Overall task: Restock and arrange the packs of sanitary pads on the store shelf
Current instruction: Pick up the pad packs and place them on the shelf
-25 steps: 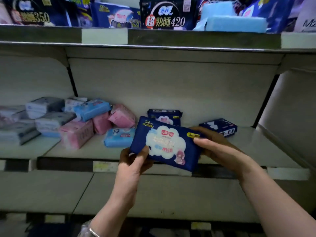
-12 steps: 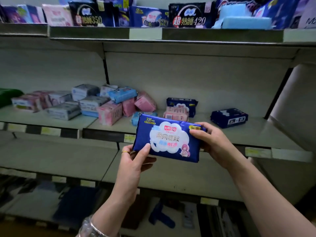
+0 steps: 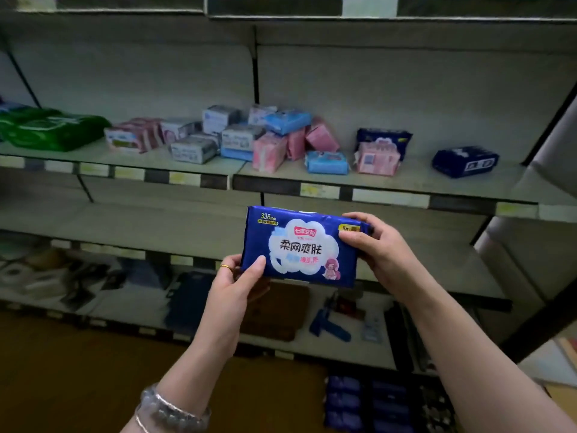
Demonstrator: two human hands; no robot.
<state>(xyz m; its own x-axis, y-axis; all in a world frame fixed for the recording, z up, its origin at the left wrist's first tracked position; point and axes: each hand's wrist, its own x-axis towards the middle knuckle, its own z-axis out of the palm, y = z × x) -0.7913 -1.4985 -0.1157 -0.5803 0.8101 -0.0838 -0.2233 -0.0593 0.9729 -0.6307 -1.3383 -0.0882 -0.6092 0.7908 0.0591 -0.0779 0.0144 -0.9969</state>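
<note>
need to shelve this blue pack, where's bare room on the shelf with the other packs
Bare shelf lies between the pink pack and the lone navy pack, and again right of that navy pack. The pink, blue and grey pile left of there is crowded.

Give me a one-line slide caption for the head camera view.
Left hand and right hand grip a dark blue pad pack before a shelf of jumbled pink, blue and grey packs.

Blue pack [image 3: 301, 245], white cloud print
</note>
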